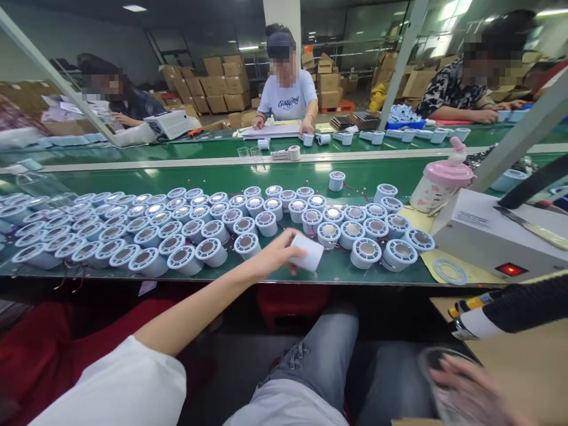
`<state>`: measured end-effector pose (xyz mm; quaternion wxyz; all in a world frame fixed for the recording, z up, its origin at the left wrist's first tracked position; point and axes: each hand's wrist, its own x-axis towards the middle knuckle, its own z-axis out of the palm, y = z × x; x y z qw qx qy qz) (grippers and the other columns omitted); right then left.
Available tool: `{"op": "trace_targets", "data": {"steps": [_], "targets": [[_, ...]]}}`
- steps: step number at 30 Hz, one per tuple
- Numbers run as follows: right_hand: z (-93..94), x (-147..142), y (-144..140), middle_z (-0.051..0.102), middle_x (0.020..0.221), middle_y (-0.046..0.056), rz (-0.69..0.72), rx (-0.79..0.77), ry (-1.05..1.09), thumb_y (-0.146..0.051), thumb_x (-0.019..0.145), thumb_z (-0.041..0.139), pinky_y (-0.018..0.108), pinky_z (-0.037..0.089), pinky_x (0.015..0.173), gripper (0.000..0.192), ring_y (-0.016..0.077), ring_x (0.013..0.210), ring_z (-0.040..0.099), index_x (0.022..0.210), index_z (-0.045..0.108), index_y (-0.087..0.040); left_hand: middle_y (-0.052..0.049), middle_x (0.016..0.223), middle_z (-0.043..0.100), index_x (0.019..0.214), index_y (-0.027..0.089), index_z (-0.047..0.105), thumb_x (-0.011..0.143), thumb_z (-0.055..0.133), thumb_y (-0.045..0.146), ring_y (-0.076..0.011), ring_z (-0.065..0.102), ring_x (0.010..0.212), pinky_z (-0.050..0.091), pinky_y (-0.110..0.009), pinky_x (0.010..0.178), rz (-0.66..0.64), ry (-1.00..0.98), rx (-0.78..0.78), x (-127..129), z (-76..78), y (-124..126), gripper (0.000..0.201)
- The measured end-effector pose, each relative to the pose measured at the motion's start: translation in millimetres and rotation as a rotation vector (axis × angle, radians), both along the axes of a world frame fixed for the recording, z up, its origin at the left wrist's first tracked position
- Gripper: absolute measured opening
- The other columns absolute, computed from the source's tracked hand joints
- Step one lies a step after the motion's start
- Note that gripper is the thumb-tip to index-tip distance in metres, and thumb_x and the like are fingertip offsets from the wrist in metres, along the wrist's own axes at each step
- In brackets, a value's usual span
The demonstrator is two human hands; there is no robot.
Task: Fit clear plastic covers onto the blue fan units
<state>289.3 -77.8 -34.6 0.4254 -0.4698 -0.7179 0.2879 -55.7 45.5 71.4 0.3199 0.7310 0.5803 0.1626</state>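
My left hand [277, 254] reaches across to the green bench [266, 171] and grips one pale blue-white cylindrical part [306, 252], tipped on its side near the front edge. Just behind it stand several more of the same round parts [177, 228] with slotted tops and thin red wires, packed in rows. My right hand [465, 390] is low at the bottom right, blurred, resting on a round clear object [437, 361] at my lap; whether it grips the object is unclear.
A white box unit [483, 236] with a lit red switch sits at the right, a pink-lidded bottle [439, 183] behind it and a blue ring [449, 271] on yellow paper. A black tool [510, 310] lies on a cardboard surface. Three people work across the belt.
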Motion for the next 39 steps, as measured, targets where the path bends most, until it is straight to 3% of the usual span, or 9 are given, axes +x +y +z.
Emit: {"op": "trace_targets", "data": {"steps": [4, 7, 9, 12, 16, 21, 26, 32, 39], "targets": [[16.5, -55.3, -8.6, 0.053, 0.122, 0.015, -0.017, 0.239, -0.385, -0.029, 0.089, 0.053, 0.042, 0.060, 0.075, 0.048, 0.0321, 0.104, 0.063, 0.136, 0.051, -0.031, -0.010, 0.082, 0.062, 0.104, 0.011, 0.054, 0.089, 0.019, 0.049, -0.0180, 0.061, 0.060, 0.049, -0.029, 0.049, -0.240, -0.404, -0.525, 32.3, -30.1, -27.2, 0.054], [38.4, -79.6, 0.7, 0.049, 0.127, 0.017, -0.111, 0.360, -0.605, -0.020, 0.086, 0.053, 0.051, 0.057, 0.077, 0.045, 0.0365, 0.107, 0.057, 0.129, 0.059, -0.028, -0.004, 0.078, 0.057, 0.098, 0.014, 0.057, 0.084, 0.042, 0.060, -0.0120, 0.051, 0.054, 0.046, -0.026, 0.049, -0.337, -0.595, -0.901, 56.1, -44.2, -38.5, 0.050], [46.0, -80.1, 5.8, 0.050, 0.128, 0.017, -0.140, 0.322, -0.657, -0.015, 0.083, 0.054, 0.051, 0.057, 0.075, 0.039, 0.0366, 0.105, 0.057, 0.120, 0.065, -0.025, -0.002, 0.081, 0.058, 0.094, 0.016, 0.060, 0.082, 0.055, 0.053, -0.0116, 0.052, 0.061, 0.047, -0.024, 0.058, -0.416, -0.524, -0.830, 65.6, -43.6, -42.7, 0.039], [47.7, -71.3, 4.3, 0.051, 0.129, 0.016, -0.099, 0.175, -0.610, -0.014, 0.081, 0.058, 0.044, 0.059, 0.072, 0.031, 0.0325, 0.101, 0.058, 0.108, 0.070, -0.023, -0.003, 0.093, 0.061, 0.097, 0.018, 0.064, 0.085, 0.059, 0.042, -0.0163, 0.057, 0.084, 0.045, -0.026, 0.076, -0.519, -0.380, -0.475, 71.9, -34.8, -46.5, 0.027], [45.9, -68.8, 0.2, 0.042, 0.140, 0.019, -0.127, 0.176, -0.679, -0.009, 0.080, 0.060, 0.047, 0.058, 0.073, 0.044, 0.0344, 0.103, 0.056, 0.121, 0.065, -0.024, -0.006, 0.101, 0.060, 0.104, 0.018, 0.065, 0.088, 0.055, 0.032, -0.0192, 0.058, 0.093, 0.043, -0.028, 0.084, -0.607, -0.233, -0.193, 76.4, -28.6, -50.3, 0.023], [43.8, -71.5, 2.2, 0.054, 0.130, 0.016, -0.155, 0.128, -0.749, -0.003, 0.076, 0.063, 0.045, 0.056, 0.070, 0.026, 0.0364, 0.105, 0.056, 0.093, 0.070, -0.021, -0.006, 0.100, 0.062, 0.102, 0.017, 0.065, 0.091, 0.052, 0.030, -0.0182, 0.059, 0.093, 0.043, -0.028, 0.086, -0.580, -0.239, -0.206, 78.4, -38.0, -47.4, 0.021], [49.9, -67.4, -2.7, 0.052, 0.122, 0.009, -0.028, -0.252, -0.261, -0.020, 0.076, 0.073, 0.038, 0.053, 0.079, 0.010, 0.0277, 0.106, 0.058, 0.074, 0.063, -0.020, -0.005, 0.102, 0.060, 0.109, 0.019, 0.063, 0.079, 0.070, 0.040, -0.0186, 0.058, 0.092, 0.046, -0.030, 0.084, -0.451, -0.380, -0.145, 75.0, -49.6, -49.9, 0.037], [53.9, -62.3, -3.0, 0.058, 0.099, 0.007, -0.108, -0.449, 0.162, -0.038, 0.091, 0.055, 0.029, 0.049, 0.071, 0.036, 0.0212, 0.094, 0.060, 0.061, 0.062, -0.019, -0.012, 0.123, 0.051, 0.116, 0.024, 0.066, 0.060, 0.084, 0.043, -0.0278, 0.052, 0.116, 0.044, -0.041, 0.098, -0.564, -0.442, -0.002, 73.7, -64.4, -53.7, 0.062], [40.1, -52.8, -0.7, 0.065, 0.106, 0.010, -0.152, -0.664, 0.592, -0.045, 0.079, 0.072, 0.029, 0.057, 0.068, 0.032, 0.0247, 0.097, 0.063, 0.060, 0.072, -0.019, -0.012, 0.128, 0.059, 0.131, 0.022, 0.053, 0.069, 0.080, 0.032, -0.0254, 0.059, 0.113, 0.050, -0.036, 0.093, -0.569, -0.594, -0.288, 75.1, -62.4, -58.2, 0.069]]}}
